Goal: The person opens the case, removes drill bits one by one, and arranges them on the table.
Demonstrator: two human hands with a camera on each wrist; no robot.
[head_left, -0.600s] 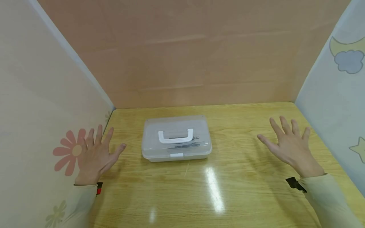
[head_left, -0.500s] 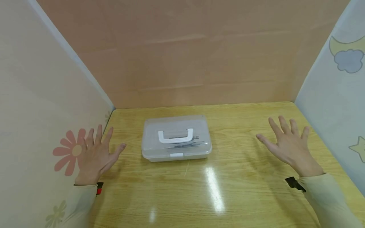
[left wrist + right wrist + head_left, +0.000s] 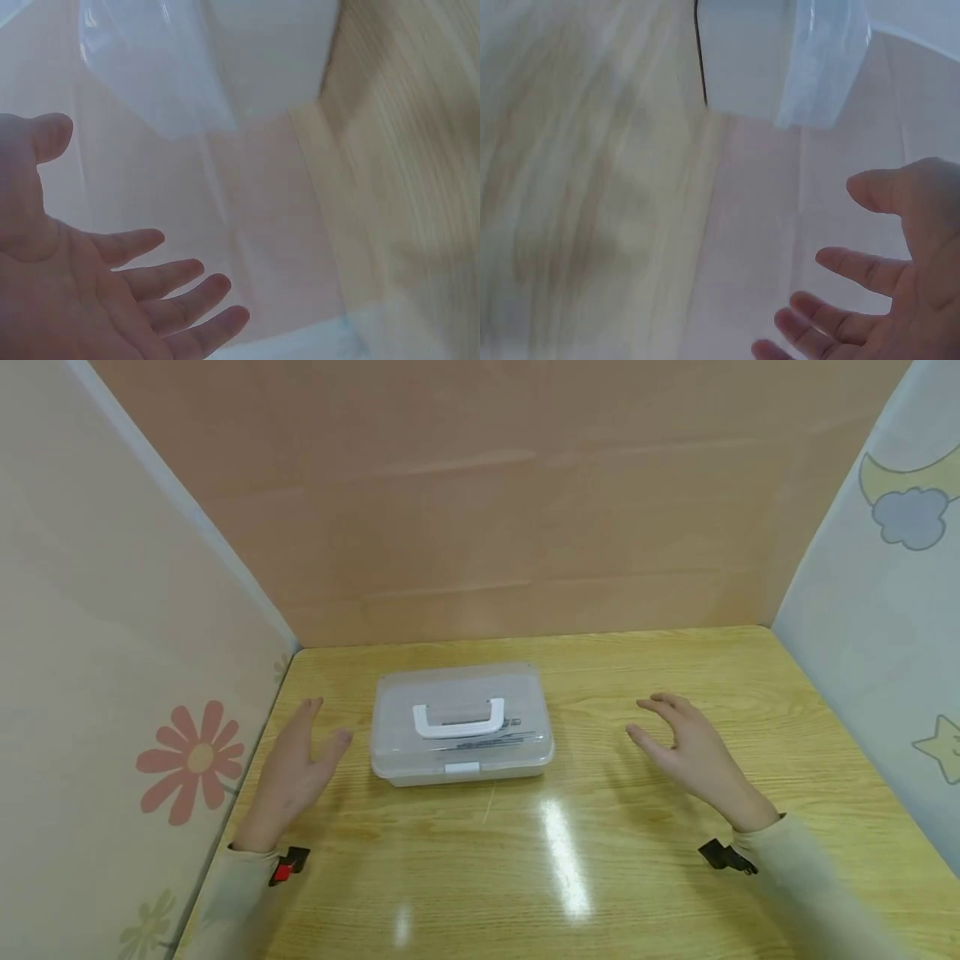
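worktop [image 3: 660, 877]: one lidded box [image 3: 461, 722] | my left hand [image 3: 296, 768], right hand [image 3: 693, 752] flanking it | both grips wide, holding nothing

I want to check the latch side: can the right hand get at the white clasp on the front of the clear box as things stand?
Probably yes. The right hand hovers open, right of the clear box, and only bare table lies between it and the white clasp, which faces the person.

- Table [image 3: 675, 877]: light yellow wood-grain top, glossy, with glare streaks near the front.
- Plastic box [image 3: 461, 727]: translucent, lid shut, white handle [image 3: 457, 720] and front latch; lies flat, centre-rear.
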